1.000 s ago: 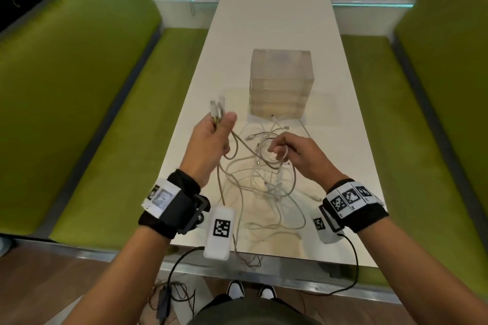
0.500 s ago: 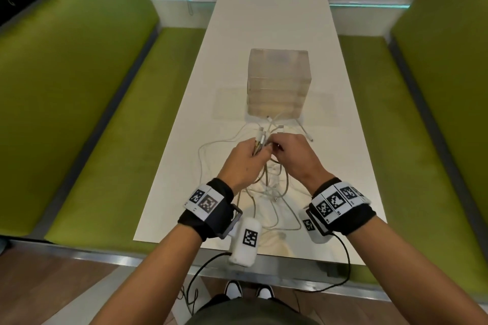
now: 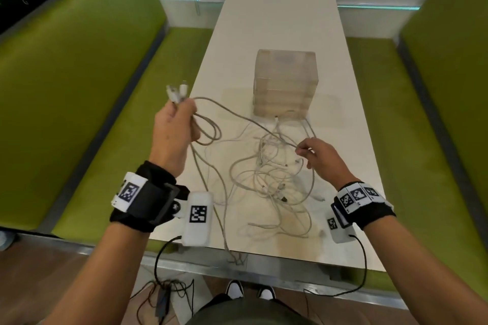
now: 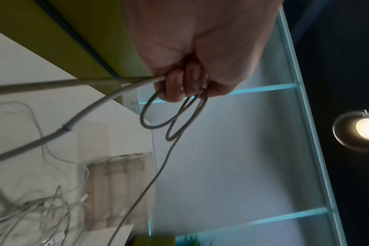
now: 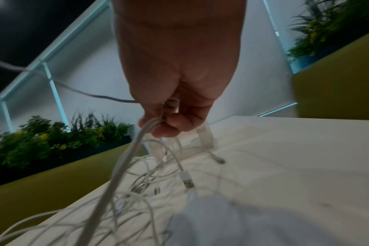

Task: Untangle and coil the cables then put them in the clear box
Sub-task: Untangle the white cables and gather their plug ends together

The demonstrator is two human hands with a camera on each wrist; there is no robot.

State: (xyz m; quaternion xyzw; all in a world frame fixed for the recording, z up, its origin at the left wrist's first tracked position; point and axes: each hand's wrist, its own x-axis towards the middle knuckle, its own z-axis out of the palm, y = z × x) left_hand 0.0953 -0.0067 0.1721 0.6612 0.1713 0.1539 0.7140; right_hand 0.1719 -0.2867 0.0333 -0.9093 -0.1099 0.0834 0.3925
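Green benches (image 3: 79, 103) flank a long white table (image 3: 277, 21), on which a clear box (image 3: 285, 82) stands at 12 o'clock of a loose tangle of white cables (image 3: 272, 182). One grey cable (image 3: 237, 116) is held off the table: the left hand (image 3: 173, 132), raised at 9 o'clock of the tangle, is closed round two small loops with connector ends (image 3: 177, 91) protruding above the fist. The right hand (image 3: 320, 155), at 3 o'clock, pinches the same cable between thumb and fingertips. Coiling is judged under way. Even loops are best kept by feeding slack lightly through the pinch, with snagged strands freed before any pull is made. No coil is seen inside the box.
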